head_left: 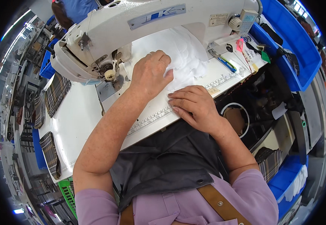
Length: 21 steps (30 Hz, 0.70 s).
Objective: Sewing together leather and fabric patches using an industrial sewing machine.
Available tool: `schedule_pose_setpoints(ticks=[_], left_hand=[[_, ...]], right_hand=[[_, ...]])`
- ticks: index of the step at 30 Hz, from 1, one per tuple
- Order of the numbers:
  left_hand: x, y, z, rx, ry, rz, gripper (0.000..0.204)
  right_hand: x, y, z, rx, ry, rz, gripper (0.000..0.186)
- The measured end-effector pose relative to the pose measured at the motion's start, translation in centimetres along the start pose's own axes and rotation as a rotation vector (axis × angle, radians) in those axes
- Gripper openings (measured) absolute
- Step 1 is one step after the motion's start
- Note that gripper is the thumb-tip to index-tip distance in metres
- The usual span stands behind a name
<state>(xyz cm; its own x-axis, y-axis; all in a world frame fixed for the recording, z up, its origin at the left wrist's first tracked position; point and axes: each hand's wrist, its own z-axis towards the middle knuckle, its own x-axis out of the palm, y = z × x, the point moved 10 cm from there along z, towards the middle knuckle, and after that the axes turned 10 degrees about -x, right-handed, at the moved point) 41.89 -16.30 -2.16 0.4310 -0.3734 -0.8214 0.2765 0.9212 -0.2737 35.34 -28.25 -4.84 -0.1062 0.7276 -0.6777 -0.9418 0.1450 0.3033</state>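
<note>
Here we are at the sewing machine, 2 bare hands on its operator's side, and the white cloth lies under the machine's arm, between the needle end and the pillar. The left hand is over the cloth, fingers curled, thumb close to the index finger; whether they're clamped on a layer, I cannot tell. The right hand lies to the operator's side of the machine, fingers slightly apart, with nothing visibly pinched between them.

This looks like handling the layers, and doing it well calls for a light touch: take 1 layer at a time, steady the rest flat with the right palm, and keep both sets of fingertips clear of the machine's needle end.

Now the lie of that cloth! Its layered, wavy edges face the machine's pillar, and the visible part runs from beneath the arm toward the operator. The hand and the machine cover some of it, so its true long axis can't be settled.
</note>
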Motion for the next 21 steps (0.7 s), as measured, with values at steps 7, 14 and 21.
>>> schedule_pose_setpoints(ticks=[7,14,21], left_hand=[[0.8,0.0,0.8,-0.053,0.029,0.065,0.018],[-0.4,0.9,0.9,-0.143,-0.068,-0.078,0.024],[0.9,-1.3,1.4,-0.049,-0.093,0.018,0.025]], right_hand=[[0.1,-0.1,-0.2,0.001,-0.011,-0.009,0.017],[-0.3,-0.7,-0.1,0.016,-0.027,0.058,0.016],[-0.6,-0.8,-0.2,0.006,-0.072,0.052,0.014]])
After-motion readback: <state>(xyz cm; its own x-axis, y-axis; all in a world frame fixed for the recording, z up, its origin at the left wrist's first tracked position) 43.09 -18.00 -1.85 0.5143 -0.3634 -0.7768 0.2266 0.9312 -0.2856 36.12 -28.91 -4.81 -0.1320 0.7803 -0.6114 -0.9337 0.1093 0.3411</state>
